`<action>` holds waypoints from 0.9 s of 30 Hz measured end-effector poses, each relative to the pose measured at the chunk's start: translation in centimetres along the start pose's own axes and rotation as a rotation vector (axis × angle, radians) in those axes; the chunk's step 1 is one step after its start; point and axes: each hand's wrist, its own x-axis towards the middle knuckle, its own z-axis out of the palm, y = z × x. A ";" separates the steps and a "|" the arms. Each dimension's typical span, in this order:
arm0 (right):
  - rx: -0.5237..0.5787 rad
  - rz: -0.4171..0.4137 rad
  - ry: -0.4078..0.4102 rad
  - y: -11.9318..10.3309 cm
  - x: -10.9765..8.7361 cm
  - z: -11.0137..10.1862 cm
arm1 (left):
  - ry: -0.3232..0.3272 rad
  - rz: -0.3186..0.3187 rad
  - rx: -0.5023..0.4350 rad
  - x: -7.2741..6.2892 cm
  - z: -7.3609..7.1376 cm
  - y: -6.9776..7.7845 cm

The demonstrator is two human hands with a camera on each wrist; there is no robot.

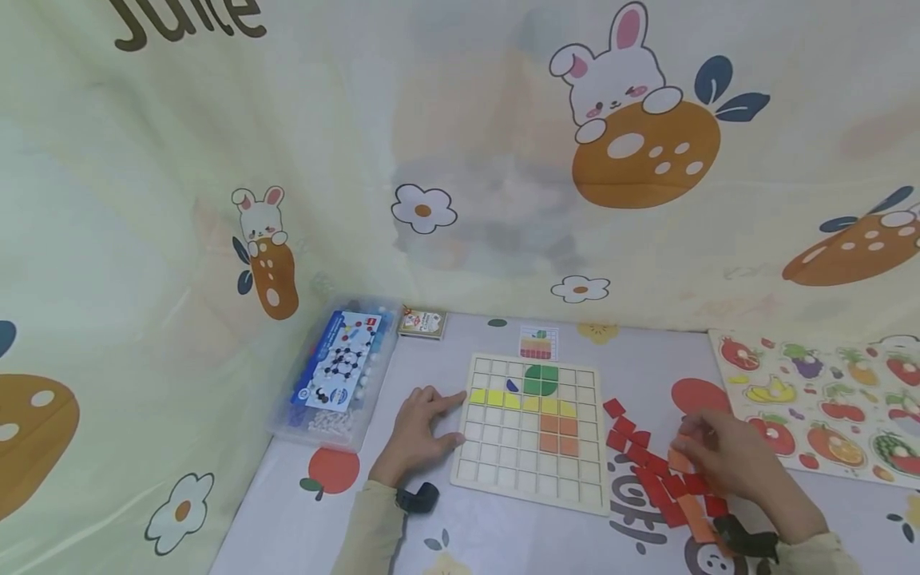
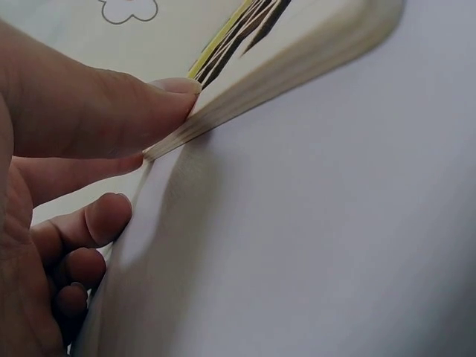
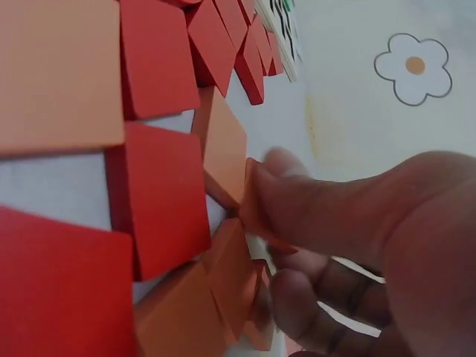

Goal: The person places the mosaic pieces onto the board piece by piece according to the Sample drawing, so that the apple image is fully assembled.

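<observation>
Your right hand (image 1: 729, 454) has thumb and fingertips pinching an orange tile (image 1: 679, 461), right of the board and low over the loose pieces! Your left hand (image 1: 417, 431) grips nothing, index finger and thumb extended against the left edge of the gridded board (image 1: 503, 497). On the grid: green leaf (image 1: 541, 380) complete across four cells, blue piece (image 1: 512, 386) beside it, six yellow tiles (image 1: 513, 401) in a row, four orange squares (image 1: 558, 434) below. The bottom rows are bare, and every visible red tile (image 1: 652, 485) lies off the board.
</observation>
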 end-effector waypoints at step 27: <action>0.106 -0.216 0.143 -7.1 0.8 3.0 | -0.003 -0.003 -0.003 0.0 -0.1 -0.1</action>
